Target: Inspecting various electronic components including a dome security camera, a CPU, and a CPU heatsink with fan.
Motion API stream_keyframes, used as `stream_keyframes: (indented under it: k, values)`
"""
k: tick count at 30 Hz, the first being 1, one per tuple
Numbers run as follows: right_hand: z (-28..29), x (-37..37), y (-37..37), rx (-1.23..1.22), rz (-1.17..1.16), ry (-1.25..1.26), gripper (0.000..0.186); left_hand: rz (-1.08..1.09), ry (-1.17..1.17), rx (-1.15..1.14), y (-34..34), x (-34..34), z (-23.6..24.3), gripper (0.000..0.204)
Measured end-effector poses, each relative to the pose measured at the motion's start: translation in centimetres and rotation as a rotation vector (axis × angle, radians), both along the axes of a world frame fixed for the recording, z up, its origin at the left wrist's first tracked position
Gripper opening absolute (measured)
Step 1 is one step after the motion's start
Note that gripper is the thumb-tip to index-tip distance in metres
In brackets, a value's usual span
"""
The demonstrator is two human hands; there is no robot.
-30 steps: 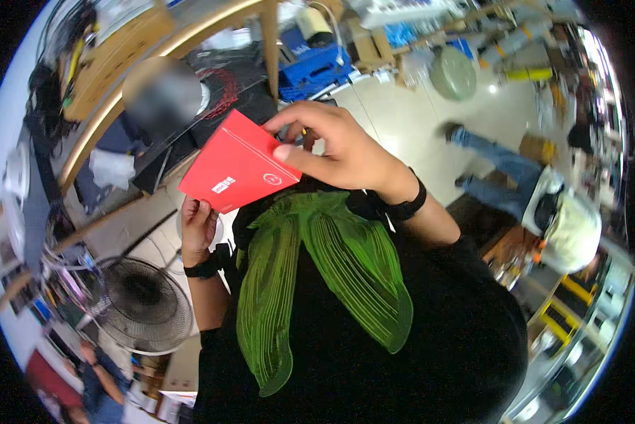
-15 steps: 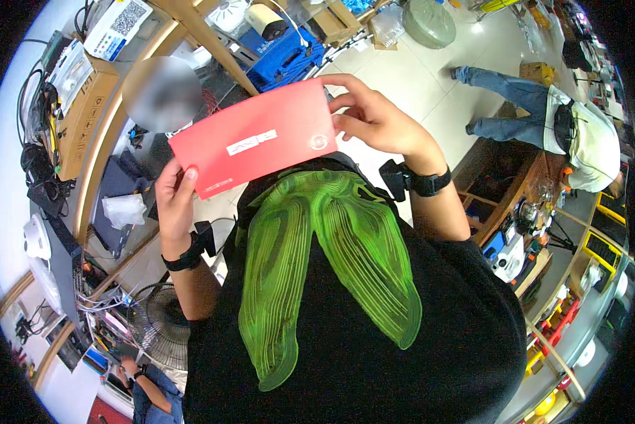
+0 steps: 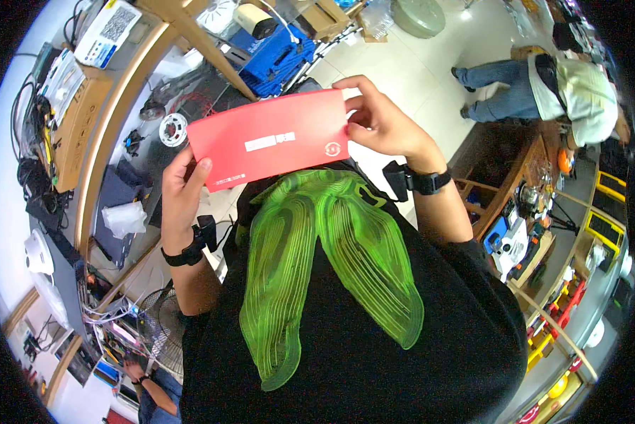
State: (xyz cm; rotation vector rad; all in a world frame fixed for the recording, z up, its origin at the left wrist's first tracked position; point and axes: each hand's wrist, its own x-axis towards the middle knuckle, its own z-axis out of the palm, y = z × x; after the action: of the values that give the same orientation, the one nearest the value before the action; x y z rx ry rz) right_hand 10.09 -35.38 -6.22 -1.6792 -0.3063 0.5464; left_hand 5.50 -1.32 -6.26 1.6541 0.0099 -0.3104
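A flat red box with white printing on its face is held up in front of my chest, its left end a little lower than its right. My left hand grips its lower left corner, the thumb on the front face and the fingers mostly hidden behind. At the other end, my right hand has its index finger at the upper right corner and its thumb against the right edge, the other fingers curled. Each wrist wears a black strap with a small black block. What lies behind the box is hidden.
A workbench with cables, a white spool and a blue crate runs along the left and far side. A person bends over shelving at the right. Another person's hand shows at lower left, near a fan.
The red box has shifted right and turned closer to level, both hands staying on it. My left hand has moved slightly right. The person at the right has shifted in view.
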Motion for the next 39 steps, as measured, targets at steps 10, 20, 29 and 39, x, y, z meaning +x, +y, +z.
stream_keyframes:
  k: [10, 20, 29, 39]
  values:
    - [-0.3, 0.2, 1.4, -0.023, -0.106, -0.052, 0.043, 0.145, 0.114, -0.259, 1.2, -0.4, -3.5, 0.038]
    - [4.5, -1.0, 3.7, 0.198, -0.103, -0.175, 0.021, 0.153, 0.266, -0.658, 1.9, -0.6, -10.6, 0.043]
    - [7.4, -0.7, 4.7, 0.012, -0.053, -0.571, 0.015, 0.034, 0.306, -0.756, -0.8, 0.9, -10.5, 0.048]
    - [4.9, -0.1, 3.6, -0.111, 0.010, -0.532, 0.018, 0.060, 0.130, -0.659, 1.1, 0.9, -10.5, 0.044]
